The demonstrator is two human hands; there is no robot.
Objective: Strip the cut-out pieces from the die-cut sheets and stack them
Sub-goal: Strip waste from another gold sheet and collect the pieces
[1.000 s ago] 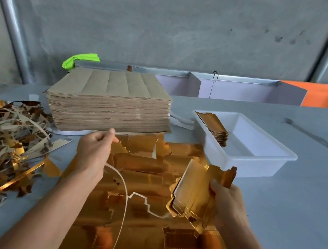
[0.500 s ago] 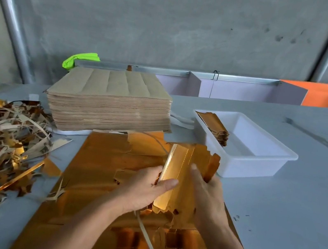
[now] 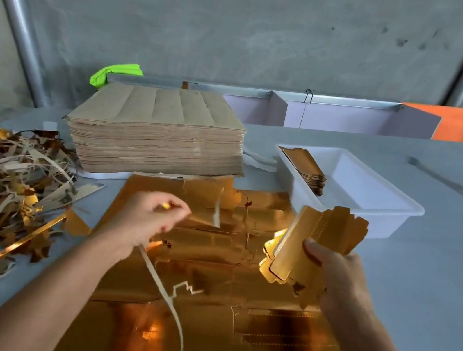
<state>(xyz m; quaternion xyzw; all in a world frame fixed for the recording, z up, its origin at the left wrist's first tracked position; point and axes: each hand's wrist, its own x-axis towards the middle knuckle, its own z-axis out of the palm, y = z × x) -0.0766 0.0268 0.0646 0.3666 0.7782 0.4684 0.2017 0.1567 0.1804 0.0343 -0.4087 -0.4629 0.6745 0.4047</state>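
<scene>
die-cut sheet (image 3: 202,308): glossy gold foil card (mirror-like) | stack (image 3: 154,132): matt brown paper | tray (image 3: 372,205): smooth white plastic

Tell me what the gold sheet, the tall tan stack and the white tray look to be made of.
Gold sheet: apparently paperboard with a mirror-like metallic foil face; it glares and reflects, and torn edges show pale.
Tan stack: matte brown board, likely the sheets' uncoated backs.
White tray: probably smooth moulded plastic, with a rounded rim.
</scene>
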